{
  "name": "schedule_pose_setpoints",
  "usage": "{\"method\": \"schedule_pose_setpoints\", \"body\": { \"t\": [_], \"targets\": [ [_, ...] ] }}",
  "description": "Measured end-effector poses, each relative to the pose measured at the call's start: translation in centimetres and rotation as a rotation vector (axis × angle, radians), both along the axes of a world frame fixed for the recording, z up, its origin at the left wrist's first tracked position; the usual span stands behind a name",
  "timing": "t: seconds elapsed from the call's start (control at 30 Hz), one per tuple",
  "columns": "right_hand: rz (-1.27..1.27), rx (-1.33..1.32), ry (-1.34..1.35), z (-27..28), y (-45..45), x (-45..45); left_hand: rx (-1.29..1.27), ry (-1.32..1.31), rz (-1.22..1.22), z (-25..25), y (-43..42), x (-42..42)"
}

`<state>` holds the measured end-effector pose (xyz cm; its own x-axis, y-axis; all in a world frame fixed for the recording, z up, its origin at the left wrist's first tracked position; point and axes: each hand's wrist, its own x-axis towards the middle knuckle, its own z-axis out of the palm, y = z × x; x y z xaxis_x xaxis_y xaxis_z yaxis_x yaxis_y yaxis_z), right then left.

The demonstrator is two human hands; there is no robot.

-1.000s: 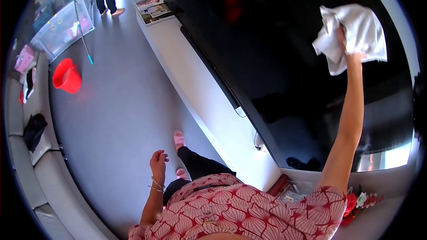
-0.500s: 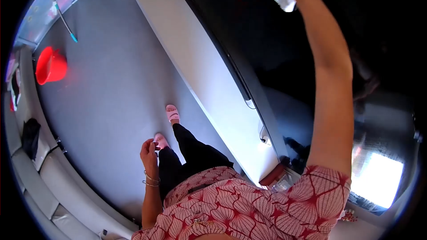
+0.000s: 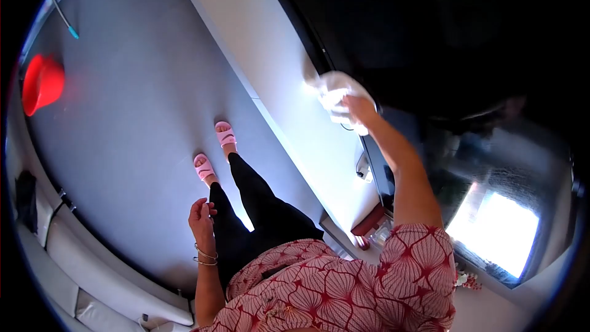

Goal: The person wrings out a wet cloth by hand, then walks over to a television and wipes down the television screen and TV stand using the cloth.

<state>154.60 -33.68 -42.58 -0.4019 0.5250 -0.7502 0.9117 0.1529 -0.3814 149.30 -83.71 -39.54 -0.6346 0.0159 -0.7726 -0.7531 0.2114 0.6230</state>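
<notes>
My right hand (image 3: 359,112) is closed on a white cloth (image 3: 337,95), which lies against the lower edge of the large black television screen (image 3: 442,43), above the white cabinet (image 3: 246,37). The cloth is somewhat blurred. My left hand (image 3: 201,218) hangs in front of my body over the grey floor, its fingers loosely curled and apart, with nothing seen in it. Bracelets circle the left wrist. A bright reflection shows in the screen's near part.
A red bucket (image 3: 44,85) stands on the floor at the left, below a pole with a teal end (image 3: 72,32). A grey sofa (image 3: 104,270) runs along the lower left. Near the screen's corner are a dark red box (image 3: 369,221), a plug with a cable (image 3: 364,173) and flowers (image 3: 468,280).
The cloth in my right hand has moved from high on the screen down to its lower edge. My view has shifted, and both feet now show more fully. My left hand stays low.
</notes>
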Motion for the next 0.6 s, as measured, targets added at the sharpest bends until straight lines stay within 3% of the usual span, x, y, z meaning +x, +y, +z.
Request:
{"method": "schedule_pose_setpoints", "body": {
  "t": [0.03,0.1,0.17,0.2,0.23,0.3,0.4,0.43,0.5,0.6],
  "targets": [
    [0.450,0.117,0.000,0.2,0.8,4.5,0.013,-0.002,-0.001,0.3,0.3,-0.2],
    [0.144,-0.037,0.071,-3.1,2.7,13.8,0.019,0.014,-0.004,1.0,0.6,-0.2],
    [1.500,0.385,-0.413,1.2,3.6,16.5,0.071,0.032,0.004,1.7,1.0,-0.1],
    [1.766,0.452,-0.487,4.0,2.8,15.6,0.075,0.038,-0.002,2.5,0.8,-0.7],
    [1.745,0.468,-0.466,3.8,2.3,14.4,0.079,0.046,-0.012,3.2,-0.5,-3.1],
    [1.320,0.355,-0.402,3.7,4.3,12.7,0.085,0.089,-0.032,3.0,-0.2,-3.5],
    [1.248,0.569,-0.407,13.0,1.4,0.6,0.090,0.177,-0.090,3.5,-0.2,-4.1],
    [1.394,0.695,-0.270,16.3,1.1,-2.8,0.108,0.167,-0.081,4.0,0.0,-4.5],
    [1.311,0.837,-0.374,22.5,0.1,-10.1,0.121,0.212,-0.129,3.7,0.0,-5.5],
    [1.243,1.117,-0.034,29.1,4.1,-17.4,0.179,0.219,-0.079,5.2,0.9,-7.4]
  ]
}}
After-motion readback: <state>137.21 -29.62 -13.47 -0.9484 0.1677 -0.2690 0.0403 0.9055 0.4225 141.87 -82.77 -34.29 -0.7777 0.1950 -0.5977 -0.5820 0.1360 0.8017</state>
